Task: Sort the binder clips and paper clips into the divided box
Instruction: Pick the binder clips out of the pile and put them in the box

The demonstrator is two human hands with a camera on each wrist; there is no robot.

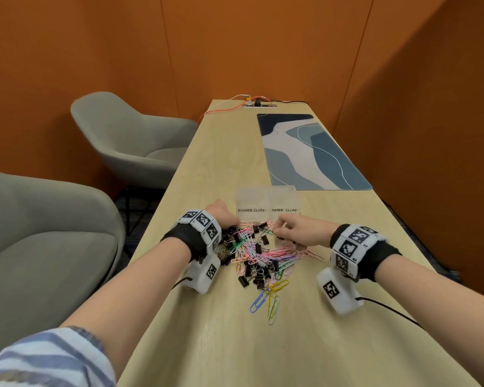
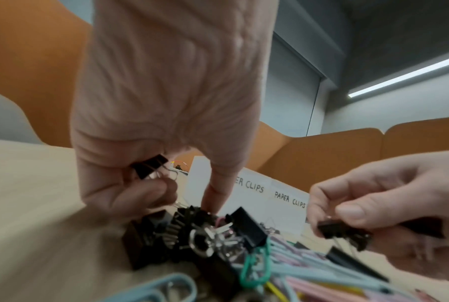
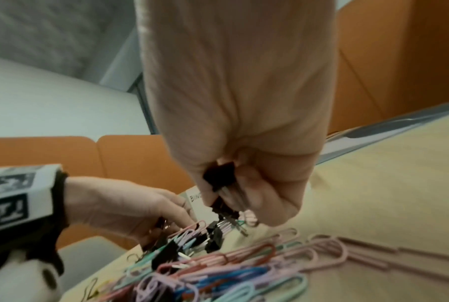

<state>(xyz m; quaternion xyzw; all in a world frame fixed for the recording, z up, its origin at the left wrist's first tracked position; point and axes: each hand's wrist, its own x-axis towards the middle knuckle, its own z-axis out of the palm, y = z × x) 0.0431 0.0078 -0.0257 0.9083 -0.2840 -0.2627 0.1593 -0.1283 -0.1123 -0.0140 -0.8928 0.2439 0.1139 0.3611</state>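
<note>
Your left hand (image 2: 130, 183) and right hand (image 3: 243, 196) each clutch small black metal binder clips (image 3: 219, 175) — carry both fistfuls to the clear divided plastic box (image 1: 268, 203) at 12 o'clock, left compartment — shake free snagged paper clips (image 1: 274, 254) first

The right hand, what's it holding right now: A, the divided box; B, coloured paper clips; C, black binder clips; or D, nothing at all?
C: the right wrist view shows the right hand with its fingers curled round black binder clips, their wire handles sticking out below; the left wrist view shows the same dark clips pinched in it.
</note>
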